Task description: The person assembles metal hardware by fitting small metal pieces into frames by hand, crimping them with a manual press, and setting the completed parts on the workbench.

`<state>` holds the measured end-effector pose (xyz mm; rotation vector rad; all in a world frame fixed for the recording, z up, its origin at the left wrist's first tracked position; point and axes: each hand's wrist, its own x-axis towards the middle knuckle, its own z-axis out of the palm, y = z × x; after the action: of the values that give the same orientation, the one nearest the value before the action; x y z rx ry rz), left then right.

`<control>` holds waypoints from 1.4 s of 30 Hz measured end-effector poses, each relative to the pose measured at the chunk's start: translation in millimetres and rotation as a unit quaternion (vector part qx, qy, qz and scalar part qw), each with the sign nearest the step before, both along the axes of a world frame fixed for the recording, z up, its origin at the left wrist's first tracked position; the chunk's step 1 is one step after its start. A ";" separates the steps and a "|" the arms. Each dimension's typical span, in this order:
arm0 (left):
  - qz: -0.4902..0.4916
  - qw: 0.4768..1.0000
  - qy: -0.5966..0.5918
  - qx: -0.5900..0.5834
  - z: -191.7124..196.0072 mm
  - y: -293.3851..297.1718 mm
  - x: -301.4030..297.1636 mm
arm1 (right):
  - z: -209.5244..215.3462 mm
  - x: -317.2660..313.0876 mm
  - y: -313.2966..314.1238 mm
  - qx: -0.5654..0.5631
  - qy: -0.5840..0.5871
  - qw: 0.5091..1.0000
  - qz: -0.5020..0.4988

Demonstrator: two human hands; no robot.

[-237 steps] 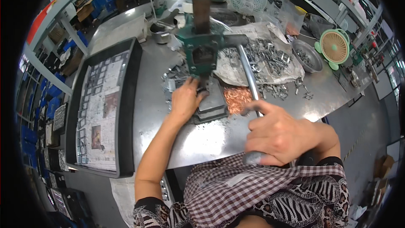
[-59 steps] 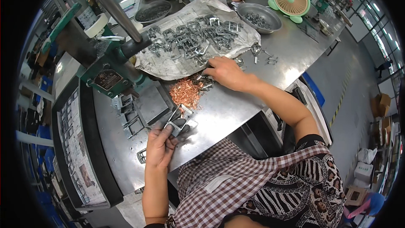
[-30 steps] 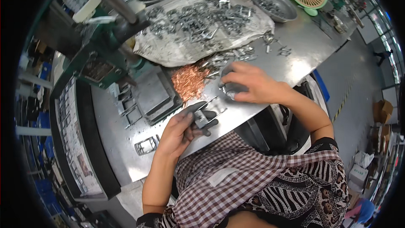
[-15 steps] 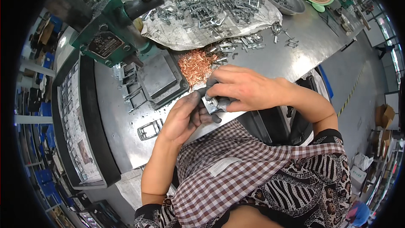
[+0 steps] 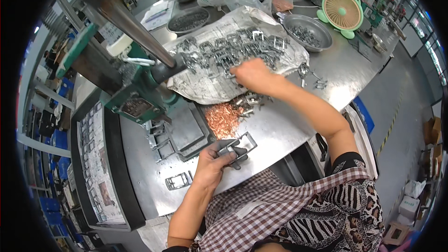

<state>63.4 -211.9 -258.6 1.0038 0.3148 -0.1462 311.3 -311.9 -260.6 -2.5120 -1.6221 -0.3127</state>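
Slanting lengthwise rightward, metal frame (image 5: 252,140)

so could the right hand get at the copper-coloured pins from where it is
Likely yes: the right hand is at the metal frames, and the copper-coloured pins lie uncovered nearby, with the left hand just short of them, not over them.
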 end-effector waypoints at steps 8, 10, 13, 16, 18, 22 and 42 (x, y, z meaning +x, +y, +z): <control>0.024 1.000 -0.002 0.010 -4.0 21.4 -10.6 | 2.2 22.0 -18.7 0.081 0.146 0.985 -0.033; 0.040 0.999 -0.006 -0.024 -9.9 21.7 -6.7 | 1.8 13.7 -17.6 0.048 0.140 0.987 -0.056; 0.035 0.998 -0.012 -0.044 -10.1 22.8 -10.3 | -2.3 6.7 -4.8 -0.041 0.124 0.988 -0.088; 0.047 0.998 -0.017 -0.045 -7.3 23.2 -17.1 | -4.4 19.6 -8.5 -0.034 0.136 0.988 -0.067; 0.046 0.998 -0.012 -0.045 -7.2 25.0 -20.3 | 9.8 32.3 -15.2 -0.019 0.168 0.984 -0.063; 0.052 0.996 0.018 -0.070 -9.4 25.7 -26.1 | 32.6 27.5 -9.0 -0.006 0.207 0.978 -0.001; 0.056 0.987 0.042 -0.145 -6.8 23.9 -16.1 | 28.1 -124.8 -15.3 0.041 0.281 0.917 0.282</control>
<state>47.3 -188.0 -265.4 0.6907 0.4131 -0.1274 186.5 -327.2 -232.5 -1.7169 -1.8943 0.3651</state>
